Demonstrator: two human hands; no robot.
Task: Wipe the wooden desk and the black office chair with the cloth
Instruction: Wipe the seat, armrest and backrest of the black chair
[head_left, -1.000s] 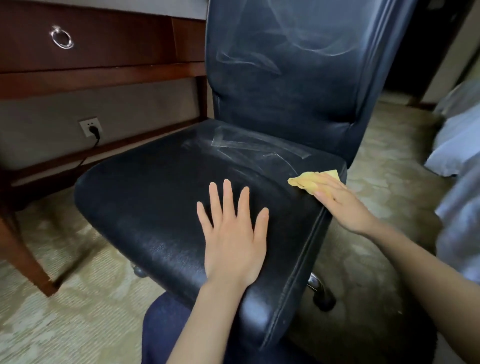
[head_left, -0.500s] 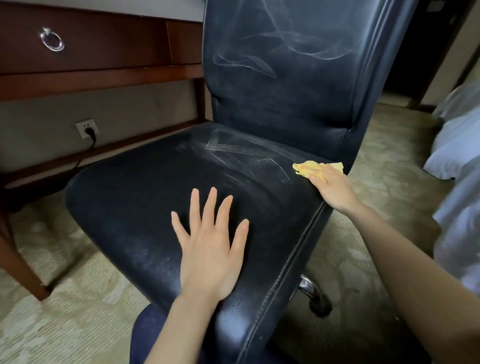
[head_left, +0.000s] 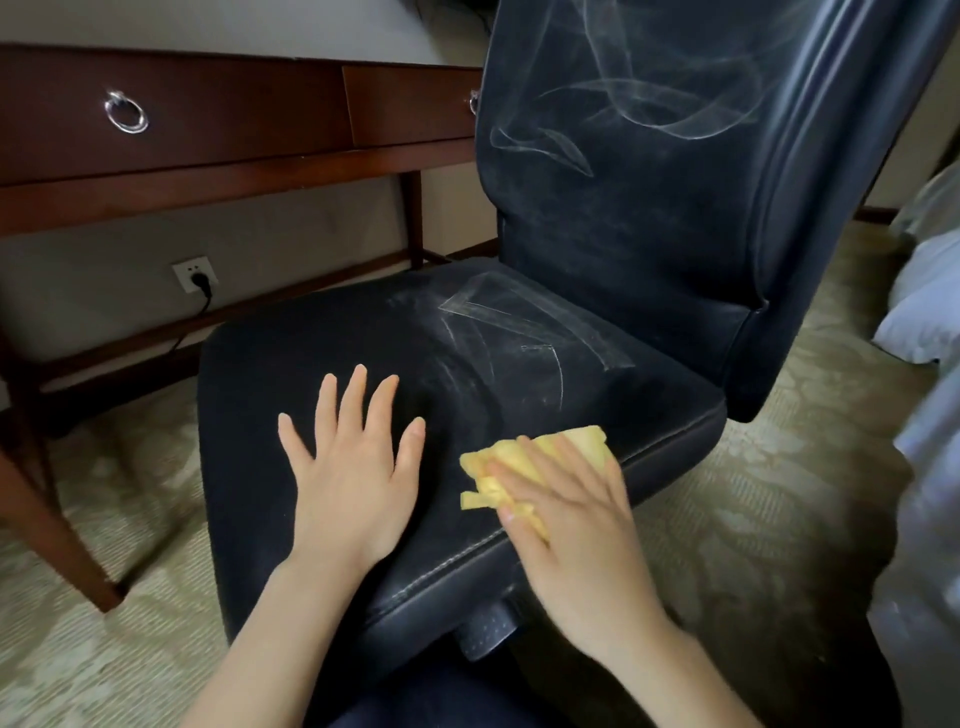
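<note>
The black office chair (head_left: 613, 218) fills the middle of the view, with pale wipe streaks on its backrest and on the rear of the seat. My left hand (head_left: 353, 467) lies flat on the seat's front half, fingers spread and straight. My right hand (head_left: 566, 514) presses a crumpled yellow cloth (head_left: 519, 467) onto the seat near its right front edge, fingers stretched over it. The cloth shows beyond my fingertips. The wooden desk (head_left: 218, 161) stands behind the chair at the upper left, with ring-pull drawers.
A wall socket (head_left: 195, 273) with a black plug and cord sits under the desk. A desk leg (head_left: 47, 525) slants down at the left. White bedding (head_left: 930, 301) lies at the right edge. Patterned carpet surrounds the chair. A chair lever knob (head_left: 485, 629) pokes out below the seat.
My right hand has dragged the cloth from the seat's back right corner forward and toward me along the right edge. My left hand stays flat on the seat.
</note>
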